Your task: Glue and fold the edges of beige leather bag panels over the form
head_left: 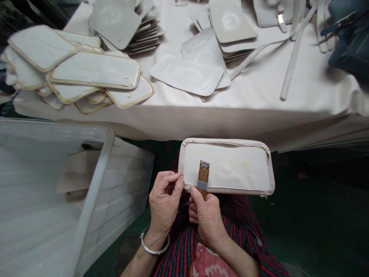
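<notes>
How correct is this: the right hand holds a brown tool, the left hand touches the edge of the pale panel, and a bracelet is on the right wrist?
The wrist is wrong: the head view shows the bracelet on the left wrist. The right hand holds the brown tool; the left hand touches the edge of the pale panel.

Panel (227, 165) over lap (181, 248), bin (123, 184) left, table (259, 86) beyond, stacks (113, 23) on it, apparently a bag (353, 46) at right

Pale draped table (259, 90) — yellow-edged panels (93, 68), stacks of plain pieces (233, 23), pale straps (293, 65)
</notes>
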`<state>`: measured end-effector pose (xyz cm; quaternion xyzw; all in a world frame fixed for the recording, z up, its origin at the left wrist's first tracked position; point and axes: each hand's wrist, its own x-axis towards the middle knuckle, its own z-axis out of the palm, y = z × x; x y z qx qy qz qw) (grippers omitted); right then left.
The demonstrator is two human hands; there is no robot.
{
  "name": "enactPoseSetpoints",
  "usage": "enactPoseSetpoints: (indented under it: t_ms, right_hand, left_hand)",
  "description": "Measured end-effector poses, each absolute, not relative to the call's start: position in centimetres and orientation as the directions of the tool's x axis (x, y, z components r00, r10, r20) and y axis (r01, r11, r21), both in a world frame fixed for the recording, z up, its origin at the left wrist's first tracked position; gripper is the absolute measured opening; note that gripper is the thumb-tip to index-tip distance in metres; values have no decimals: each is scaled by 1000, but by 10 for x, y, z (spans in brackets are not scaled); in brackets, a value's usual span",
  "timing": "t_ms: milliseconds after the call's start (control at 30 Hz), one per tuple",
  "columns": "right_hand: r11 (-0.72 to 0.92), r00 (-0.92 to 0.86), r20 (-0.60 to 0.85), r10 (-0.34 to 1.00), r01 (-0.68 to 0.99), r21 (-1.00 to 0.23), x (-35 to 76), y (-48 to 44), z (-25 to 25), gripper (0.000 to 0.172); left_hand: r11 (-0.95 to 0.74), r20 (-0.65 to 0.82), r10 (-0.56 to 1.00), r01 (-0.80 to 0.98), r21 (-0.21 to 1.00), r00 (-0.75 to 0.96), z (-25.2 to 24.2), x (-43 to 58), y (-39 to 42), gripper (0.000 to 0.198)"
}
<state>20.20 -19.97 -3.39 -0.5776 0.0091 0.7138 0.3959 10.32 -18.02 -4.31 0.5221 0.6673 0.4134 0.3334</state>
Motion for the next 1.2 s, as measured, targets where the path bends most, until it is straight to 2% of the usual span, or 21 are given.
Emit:
enactPoseSetpoints:
  t_ms: [100, 267, 400, 567, 667, 733, 800, 867, 967, 1033, 1100, 1200]
  right_hand:
    - [-658, 34, -832, 554, -594, -462, 198, -200, -34, 57]
    - [-637, 86, -848, 523, -622, -456, 190, -198, -35, 56]
    - [-640, 65, -863, 501, -643, -420, 186, -195, -36, 58]
    - [-608, 101, -854, 510, -660, -441, 184, -193, -35, 57]
    - [-607, 104, -850, 517, -655, -450, 182, -193, -35, 57]
    - [-607, 110, -844, 525, -646, -462, 181, -193, -37, 56]
    - [-600, 129, -829, 543, -632, -491, 182, -196, -40, 56]
    - [-620, 57, -800, 597, -600, -506, 191, -202, -41, 54]
    - [-665, -237, -648, 724, -489, -564, 217, -212, -32, 47]
    - [-561, -285, -484, 827, -460, -688, 236, -214, -21, 38]
    - [-323, -112, -309, 945, -480, -815, 248, -209, -11, 24]
    - [-4, 139, -80, 987, -480, -877, 244, -194, -7, 15]
  left_hand:
    - [125, -41, 974, 373, 919, -223, -47, 98, -181, 12]
    - [129, -109, 990, 241, 962, -95, -53, 85, -179, 18]
    - [151, -125, 983, 201, 968, -136, -54, 89, -172, 14]
    - [262, -258, 955, 10, 965, -143, -52, 97, -166, 20]
    - [344, -351, 936, -128, 930, -32, -52, 93, -166, 25]
    - [356, -359, 933, -159, 921, 8, -53, 91, -166, 26]
    - [336, -345, 938, -170, 926, -22, -54, 91, -165, 26]
    - [309, -326, 942, -169, 936, -78, -56, 95, -164, 26]
    - [293, -318, 939, -185, 938, -128, -57, 101, -164, 26]
    - [292, -322, 938, -210, 933, -126, -56, 102, -165, 26]
    - [297, -324, 941, -226, 928, -96, -54, 99, -168, 26]
    - [314, -324, 946, -219, 924, -10, -51, 91, -173, 24]
